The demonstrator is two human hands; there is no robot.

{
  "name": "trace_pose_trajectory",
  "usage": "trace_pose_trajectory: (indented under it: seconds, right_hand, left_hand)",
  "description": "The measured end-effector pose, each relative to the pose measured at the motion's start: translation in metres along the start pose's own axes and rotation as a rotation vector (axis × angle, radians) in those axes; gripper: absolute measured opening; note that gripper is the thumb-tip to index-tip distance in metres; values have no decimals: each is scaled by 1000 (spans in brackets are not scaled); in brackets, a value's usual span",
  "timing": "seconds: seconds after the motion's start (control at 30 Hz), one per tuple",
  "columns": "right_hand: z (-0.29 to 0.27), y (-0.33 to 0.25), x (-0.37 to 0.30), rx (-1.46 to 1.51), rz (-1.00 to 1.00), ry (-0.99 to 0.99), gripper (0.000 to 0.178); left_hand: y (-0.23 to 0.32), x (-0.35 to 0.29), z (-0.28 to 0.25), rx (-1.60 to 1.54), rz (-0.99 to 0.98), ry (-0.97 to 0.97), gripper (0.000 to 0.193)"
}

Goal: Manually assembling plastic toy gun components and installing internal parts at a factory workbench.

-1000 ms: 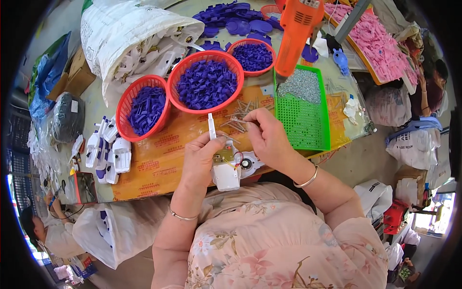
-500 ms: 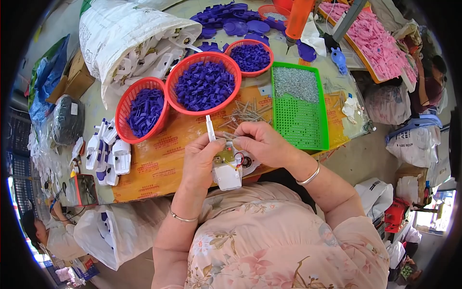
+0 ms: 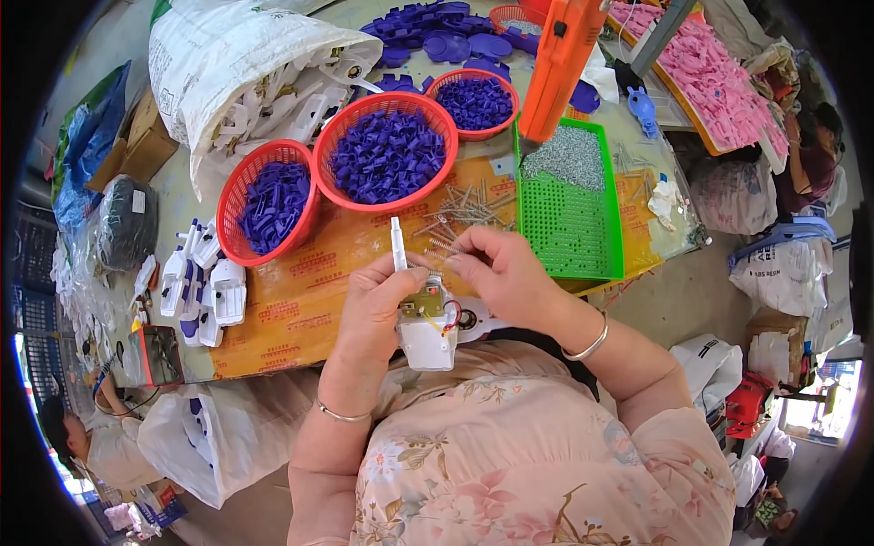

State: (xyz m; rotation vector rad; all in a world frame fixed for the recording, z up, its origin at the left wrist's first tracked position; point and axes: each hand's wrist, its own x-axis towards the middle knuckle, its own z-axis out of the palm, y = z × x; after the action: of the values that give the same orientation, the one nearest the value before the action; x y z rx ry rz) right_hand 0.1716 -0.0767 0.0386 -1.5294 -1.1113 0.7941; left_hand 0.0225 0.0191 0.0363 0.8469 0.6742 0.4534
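My left hand (image 3: 371, 296) is closed around a white plastic housing (image 3: 426, 348) held just off the table's front edge. A small circuit board (image 3: 423, 304) with thin red and yellow wires lies in its open face. A slim white plastic stem (image 3: 398, 244) rises beside my left fingers. My right hand (image 3: 503, 275) pinches a thin metal spring (image 3: 443, 246) just above the housing's top end. Another white part with a dark round ring (image 3: 467, 319) lies under my right hand, partly hidden. Loose springs (image 3: 473, 207) lie scattered on the table beyond.
Red baskets (image 3: 452, 150) of purple parts stand beyond my hands. A green tray (image 3: 616, 214) holds small metal pieces. Above it hangs an orange electric screwdriver (image 3: 564, 68). White housings (image 3: 228, 293) lie at left, near a white sack (image 3: 187, 100). Pink parts (image 3: 696, 77) fill a tray at far right.
The orange screwdriver has swung down and left over the green tray. My right fingers have lifted slightly with the spring, and the housing has dropped a little toward me.
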Motion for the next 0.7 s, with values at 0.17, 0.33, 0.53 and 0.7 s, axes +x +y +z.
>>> trace_pose_trajectory:
  seconds: [0.17, 0.33, 0.53, 0.7]
  right_hand:
    - [-4, 8, 5, -456, -384, 215, 6]
    - [-16, 18, 7, -543, -328, 176, 6]
    - [-16, 0, 3, -109, -201, 66, 10]
    - [-13, -9, 7, 504, 117, -260, 9]
  left_hand:
    - [2, -3, 2, -10, -11, -14, 10]
    - [1, 3, -4, 22, -26, 3, 18]
    - [-4, 3, -12, -129, -57, -75, 24]
    - [0, -7, -1, -130, -49, -59, 33]
